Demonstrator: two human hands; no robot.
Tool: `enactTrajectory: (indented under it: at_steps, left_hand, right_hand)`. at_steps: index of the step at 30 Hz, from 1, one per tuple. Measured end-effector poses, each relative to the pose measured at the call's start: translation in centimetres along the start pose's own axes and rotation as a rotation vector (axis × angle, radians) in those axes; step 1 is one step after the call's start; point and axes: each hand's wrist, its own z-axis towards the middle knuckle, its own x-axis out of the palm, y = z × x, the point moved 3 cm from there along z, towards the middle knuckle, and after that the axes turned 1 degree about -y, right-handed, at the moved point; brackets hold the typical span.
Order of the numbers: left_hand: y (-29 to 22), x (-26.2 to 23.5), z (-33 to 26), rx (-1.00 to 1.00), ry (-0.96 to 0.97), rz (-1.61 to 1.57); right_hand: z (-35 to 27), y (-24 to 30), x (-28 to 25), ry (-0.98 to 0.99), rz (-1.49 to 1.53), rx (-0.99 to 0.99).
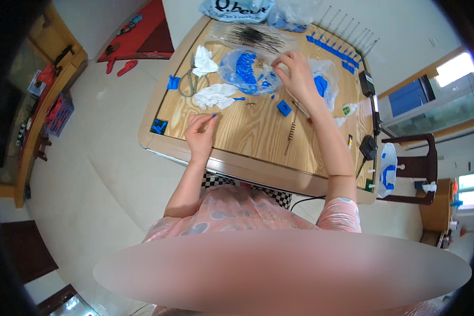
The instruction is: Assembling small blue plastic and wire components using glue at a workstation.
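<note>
My left hand (200,132) rests near the front edge of the wooden table (247,131) and pinches a small blue plastic piece (214,115) between its fingertips. My right hand (296,73) reaches further back, fingers bent down at the rim of a clear plastic bag of blue pieces (245,68); whether it holds anything I cannot tell. A blue block (284,108) and a thin spiral brush (292,131) lie on the table between my arms.
White crumpled cloths (214,96) lie left of the bag. A row of blue-handled wire brushes (337,50) lines the far right edge, a bundle of black wires (255,37) lies at the back. A dark wooden chair (413,168) stands right of the table; red slippers (122,66) are on the floor.
</note>
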Motion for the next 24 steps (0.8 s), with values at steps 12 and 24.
enactTrajectory:
  at_steps: [12, 24]
  left_hand:
    - [0.1, 0.1, 0.0, -0.002, 0.014, -0.007]
    - [0.3, 0.0, -0.5, 0.019, -0.014, -0.052]
  right_hand:
    - [-12.8, -5.3, -0.4, 0.443, -0.475, -0.285]
    - [-6.5, 3.0, -5.4, 0.155, 0.014, -0.174]
